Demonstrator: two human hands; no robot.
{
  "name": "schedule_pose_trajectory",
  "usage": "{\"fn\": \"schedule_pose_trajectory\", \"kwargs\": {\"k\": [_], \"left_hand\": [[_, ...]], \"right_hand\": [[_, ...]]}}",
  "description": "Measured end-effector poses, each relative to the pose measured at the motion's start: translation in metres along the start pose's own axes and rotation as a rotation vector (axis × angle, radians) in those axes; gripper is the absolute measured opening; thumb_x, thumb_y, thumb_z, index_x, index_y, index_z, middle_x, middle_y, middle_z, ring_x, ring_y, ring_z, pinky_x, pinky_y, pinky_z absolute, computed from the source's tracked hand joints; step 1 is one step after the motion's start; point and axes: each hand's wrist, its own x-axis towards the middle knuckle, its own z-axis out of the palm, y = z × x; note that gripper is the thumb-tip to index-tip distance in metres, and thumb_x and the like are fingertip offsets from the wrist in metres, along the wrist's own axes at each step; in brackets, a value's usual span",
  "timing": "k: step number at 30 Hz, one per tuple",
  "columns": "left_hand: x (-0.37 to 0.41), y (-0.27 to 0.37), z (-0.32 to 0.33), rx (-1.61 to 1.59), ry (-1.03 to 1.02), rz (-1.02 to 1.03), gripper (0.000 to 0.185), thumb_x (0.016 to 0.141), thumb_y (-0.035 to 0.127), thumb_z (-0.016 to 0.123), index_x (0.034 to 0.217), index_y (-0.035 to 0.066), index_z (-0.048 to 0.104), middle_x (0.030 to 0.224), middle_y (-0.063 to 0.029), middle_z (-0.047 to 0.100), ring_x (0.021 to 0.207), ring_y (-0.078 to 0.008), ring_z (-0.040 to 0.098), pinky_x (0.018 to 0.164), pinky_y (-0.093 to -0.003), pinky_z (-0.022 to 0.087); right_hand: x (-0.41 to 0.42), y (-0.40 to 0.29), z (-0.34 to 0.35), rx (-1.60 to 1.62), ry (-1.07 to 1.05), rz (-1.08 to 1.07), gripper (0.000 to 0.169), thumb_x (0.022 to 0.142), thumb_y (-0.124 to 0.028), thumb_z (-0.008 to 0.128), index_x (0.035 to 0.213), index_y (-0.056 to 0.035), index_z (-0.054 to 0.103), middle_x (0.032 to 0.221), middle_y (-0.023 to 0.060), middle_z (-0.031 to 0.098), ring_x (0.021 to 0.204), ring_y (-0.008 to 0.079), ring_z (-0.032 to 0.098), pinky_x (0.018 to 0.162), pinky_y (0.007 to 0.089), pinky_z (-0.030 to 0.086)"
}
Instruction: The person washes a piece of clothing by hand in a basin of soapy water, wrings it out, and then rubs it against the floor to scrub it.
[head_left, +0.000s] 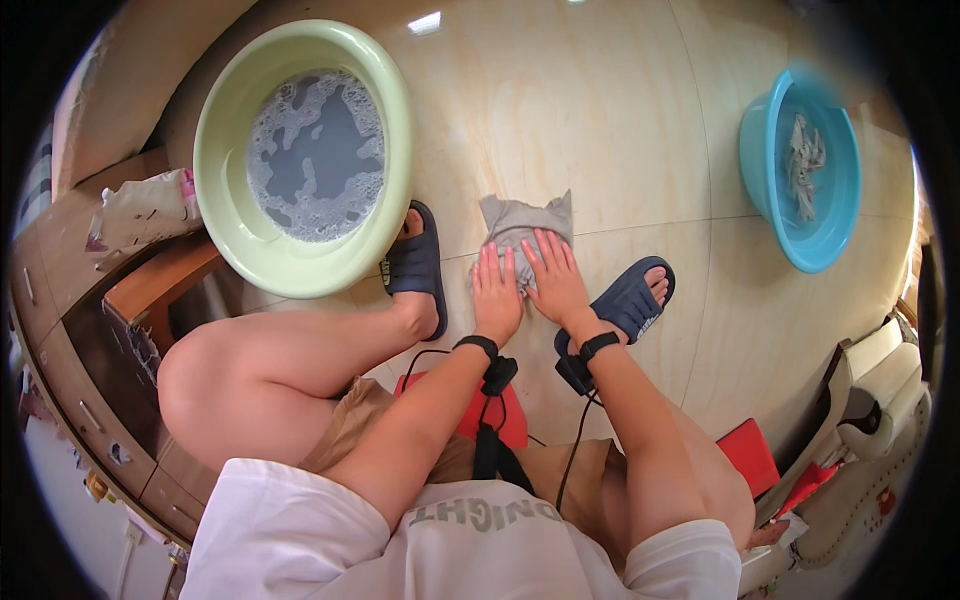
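A crumpled grey-beige cloth (526, 212) lies on the tiled floor between my slippered feet. Both my left hand (496, 294) and my right hand (556, 281) rest palm down on its near part, fingers extended and pointing away from me. The hands are side by side, neither one visibly gripping the cloth; what lies under the palms is hidden. To the left stands a large pale green plastic basin (395, 150) holding greyish, sudsy water (319, 154). A blue plastic basin (757, 161) at the far right holds water and another crumpled light cloth (805, 169).
Dark blue slides, left (427, 259) and right (626, 300), flank the cloth. Wooden drawers (90, 397) and an orange-brown wooden piece (157, 281) stand at left. A cream upholstered seat (877, 367) and a red object (750, 456) are at right. Black cables hang from both wrist straps.
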Motion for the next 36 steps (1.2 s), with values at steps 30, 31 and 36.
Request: {"fn": "schedule_pose_trajectory", "kwargs": {"k": [30,31,36], "left_hand": [[0.209,0.275,0.046,-0.056,0.133,0.928,0.051,0.089,0.028,0.06,0.138,0.014,0.058,0.152,-0.0146,0.048,0.144,-0.0296,0.04,0.119,-0.0457,0.029],[0.213,0.263,0.047,-0.112,0.143,0.946,0.05,0.089,0.028,0.059,0.137,0.014,0.058,0.151,-0.0147,0.049,0.143,-0.0298,0.041,0.118,-0.0463,0.03],[0.228,0.169,0.009,-0.128,0.118,0.905,0.058,0.079,0.013,0.064,0.137,0.01,0.058,0.147,-0.0154,0.051,0.139,-0.0323,0.046,0.114,-0.0491,0.036]], "right_hand": [[-0.076,0.287,-0.03,-0.199,0.279,0.802,0.096,0.091,-0.042,0.063,0.16,-0.0024,0.009,0.164,0.031,0.007,0.153,0.0461,0.008,0.125,0.0497,0.01],[-0.069,0.284,-0.022,-0.282,0.239,0.842,0.097,0.092,-0.045,0.061,0.16,-0.0012,0.008,0.164,0.0317,0.005,0.153,0.0465,0.006,0.125,0.0497,0.008],[0.019,0.158,-0.054,0.21,0.205,0.953,0.096,0.093,-0.05,0.056,0.162,-0.0046,0.007,0.168,0.0236,-0.003,0.156,0.0385,-0.006,0.125,0.0538,0.001]]}}
